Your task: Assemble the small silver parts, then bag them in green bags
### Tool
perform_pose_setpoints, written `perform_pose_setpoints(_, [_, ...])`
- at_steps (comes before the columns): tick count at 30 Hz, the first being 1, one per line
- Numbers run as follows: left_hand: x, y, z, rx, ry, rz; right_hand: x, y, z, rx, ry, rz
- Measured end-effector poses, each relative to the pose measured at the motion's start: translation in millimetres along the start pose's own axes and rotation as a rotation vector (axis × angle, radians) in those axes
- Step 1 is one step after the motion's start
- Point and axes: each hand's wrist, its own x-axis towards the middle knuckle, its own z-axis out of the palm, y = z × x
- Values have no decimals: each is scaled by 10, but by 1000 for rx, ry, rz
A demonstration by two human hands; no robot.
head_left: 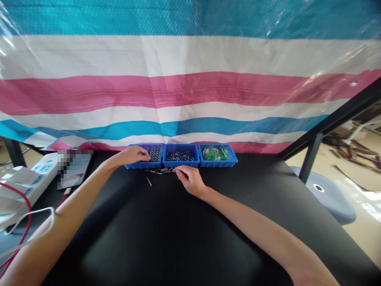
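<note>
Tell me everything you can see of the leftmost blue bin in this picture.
The leftmost bin is a blue, open-topped box that looks like plastic. It stands upright on the black table, beside the middle bin and before the striped sheet. Many small, round grey parts sit packed together in its right portion. The left hand reaches across its left portion, hiding some of the inside; whether it touches the bin is unclear.

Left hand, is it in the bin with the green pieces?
No, the left hand is at the left blue bin, which holds small round grey parts, while the green pieces lie in the right blue bin.
</note>
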Motion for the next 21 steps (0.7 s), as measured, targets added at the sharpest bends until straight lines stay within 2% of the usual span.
perform_pose_setpoints(8, [-44,76,4,0,-45,21,-7,4,-10,1,-13,8])
perform_pose_setpoints(21, [-115,77,-34,10,-88,37,0,5,-6,4,-18,2])
